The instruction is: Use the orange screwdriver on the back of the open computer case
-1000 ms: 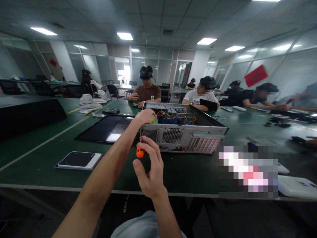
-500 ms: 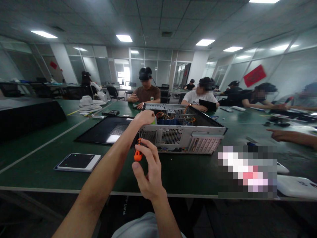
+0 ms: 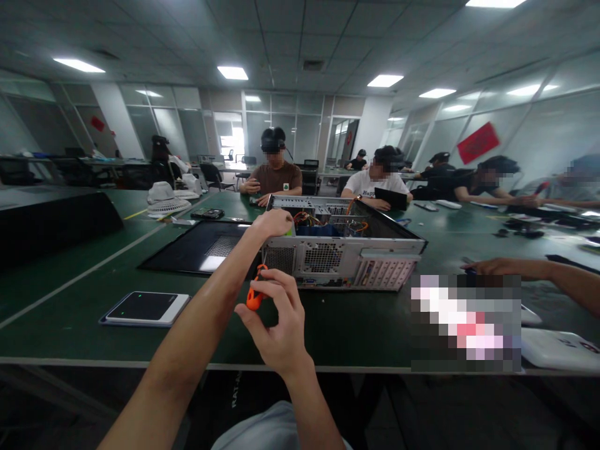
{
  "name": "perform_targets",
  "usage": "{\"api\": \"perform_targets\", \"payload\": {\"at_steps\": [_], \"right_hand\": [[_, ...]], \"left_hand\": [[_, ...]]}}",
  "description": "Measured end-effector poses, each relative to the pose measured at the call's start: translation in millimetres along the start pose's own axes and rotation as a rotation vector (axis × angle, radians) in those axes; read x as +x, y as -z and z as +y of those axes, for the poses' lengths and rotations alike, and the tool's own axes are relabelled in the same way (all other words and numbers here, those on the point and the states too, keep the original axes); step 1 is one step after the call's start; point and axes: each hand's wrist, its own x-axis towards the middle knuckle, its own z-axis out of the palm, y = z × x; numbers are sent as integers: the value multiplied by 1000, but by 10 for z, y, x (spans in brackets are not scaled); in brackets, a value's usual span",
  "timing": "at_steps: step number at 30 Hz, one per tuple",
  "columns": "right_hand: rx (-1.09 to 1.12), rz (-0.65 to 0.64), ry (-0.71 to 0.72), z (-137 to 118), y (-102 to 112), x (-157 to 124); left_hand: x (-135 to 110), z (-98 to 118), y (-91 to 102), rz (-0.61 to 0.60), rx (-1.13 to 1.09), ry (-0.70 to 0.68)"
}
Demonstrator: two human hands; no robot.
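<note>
Right hand [image 3: 276, 325] grip: thumb and fingertips pinched shut round the small orange-handled screwdriver [image 3: 254, 295], centre frame, shaft angled up at the rear left corner of the open grey metal computer case [image 3: 347, 256]. The handle has tilted and slid down-left within the last second, which I read as turning in progress. Left hand [image 3: 274, 222] stays curled over the case's top corner. A co-worker's forearm [image 3: 515, 269] has come in at right over the green table [image 3: 351, 328].

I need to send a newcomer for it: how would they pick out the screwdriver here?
On the long green table lies an open grey case, its vented rear panel facing the camera. Just in front of that panel's left end, the right hand holds the screwdriver in its fingertips. Its bright orange handle sets it apart: no other tool nearby has that colour.
</note>
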Motion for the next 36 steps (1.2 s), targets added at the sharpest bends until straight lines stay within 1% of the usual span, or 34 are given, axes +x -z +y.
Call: {"api": "perform_targets", "payload": {"at_steps": [4,9,18,24,29,33,36], "right_hand": [[39,49,-6,7,-38,4],[17,83,-31,17,-87,-24],[-2,147,-44,-16,-85,-29],[-15,180,-42,-33,-131,-49],[-71,270,-6,-28,-127,-62],[-42,229,48,10,-64,-48],[-10,183,70,10,-5,-19]], "left_hand": [[-5,3,3,-13,3,-2],[-16,10,-2,20,-16,41],[-9,10,-14,18,-3,30],[3,-1,-29,19,-10,36],[5,-5,-27,10,-10,36],[-7,4,-16,8,-5,21],[-14,8,-14,12,-1,35]]}}
